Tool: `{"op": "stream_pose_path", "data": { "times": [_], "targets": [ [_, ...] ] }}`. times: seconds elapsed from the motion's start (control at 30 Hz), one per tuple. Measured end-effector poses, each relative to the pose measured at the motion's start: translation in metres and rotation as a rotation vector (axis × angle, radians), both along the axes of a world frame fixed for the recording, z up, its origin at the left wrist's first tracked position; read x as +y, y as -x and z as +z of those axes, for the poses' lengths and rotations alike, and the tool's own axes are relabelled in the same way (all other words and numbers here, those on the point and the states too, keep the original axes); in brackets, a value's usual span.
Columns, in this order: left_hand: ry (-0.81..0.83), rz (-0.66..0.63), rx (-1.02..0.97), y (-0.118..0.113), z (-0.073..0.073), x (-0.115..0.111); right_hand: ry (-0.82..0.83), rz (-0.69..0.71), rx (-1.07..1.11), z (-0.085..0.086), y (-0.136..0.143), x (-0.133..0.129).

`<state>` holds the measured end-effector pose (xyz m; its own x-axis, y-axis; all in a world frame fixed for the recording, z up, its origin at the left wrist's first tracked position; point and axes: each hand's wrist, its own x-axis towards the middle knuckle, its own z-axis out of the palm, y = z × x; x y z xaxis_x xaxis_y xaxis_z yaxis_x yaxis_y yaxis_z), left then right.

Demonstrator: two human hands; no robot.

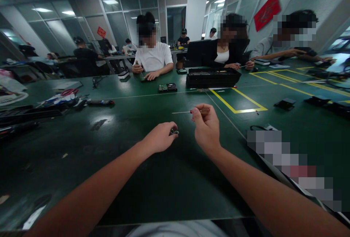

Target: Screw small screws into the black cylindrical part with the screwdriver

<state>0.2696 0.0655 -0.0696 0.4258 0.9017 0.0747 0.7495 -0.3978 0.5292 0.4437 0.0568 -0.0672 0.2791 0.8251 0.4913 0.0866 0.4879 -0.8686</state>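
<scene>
I'm seeing the R hand (207, 131) gripping a screwdriver (203, 111) by its handle above the counter (164, 186), prob. leaving the shaft free, tip pointing left. The L hand (161, 137) is pinching a small dark/silvery part (175, 132) near that tip, prob. for steadying; detail's unclear.

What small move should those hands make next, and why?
Probably bring the tip of the screwdriver in the right hand toward the small part in the left hand. The left hand pinches the part, while the screwdriver points left with its bare tip apart from it. Whether the part has a screw is too small to tell.
</scene>
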Motion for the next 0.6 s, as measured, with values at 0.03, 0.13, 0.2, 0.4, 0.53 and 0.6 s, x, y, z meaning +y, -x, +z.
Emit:
{"op": "stream_pose_path", "data": {
  "times": [0.03, 0.13, 0.2, 0.4, 0.53, 0.6],
  "targets": [
    [-0.013, -0.001, 0.047, -0.004, -0.002, 0.003, -0.001, 0.009, 0.003, 0.0, 0.0, 0.0],
    [-0.051, -0.005, 0.167, -0.011, -0.01, 0.012, -0.002, 0.02, 0.0, -0.002, -0.001, 0.001],
    [-0.069, -0.033, 0.216, -0.013, -0.013, 0.017, -0.003, 0.021, -0.01, -0.002, -0.001, 0.002],
    [-0.079, -0.055, 0.213, -0.003, -0.015, 0.018, 0.01, 0.025, -0.035, -0.003, -0.001, 0.001],
    [0.002, -0.003, 0.083, 0.02, -0.009, 0.018, 0.023, 0.029, -0.053, -0.001, -0.001, -0.001],
    [0.077, 0.019, 0.004, 0.034, -0.004, 0.019, 0.025, 0.039, -0.053, -0.001, -0.001, -0.001]
  ]
}}
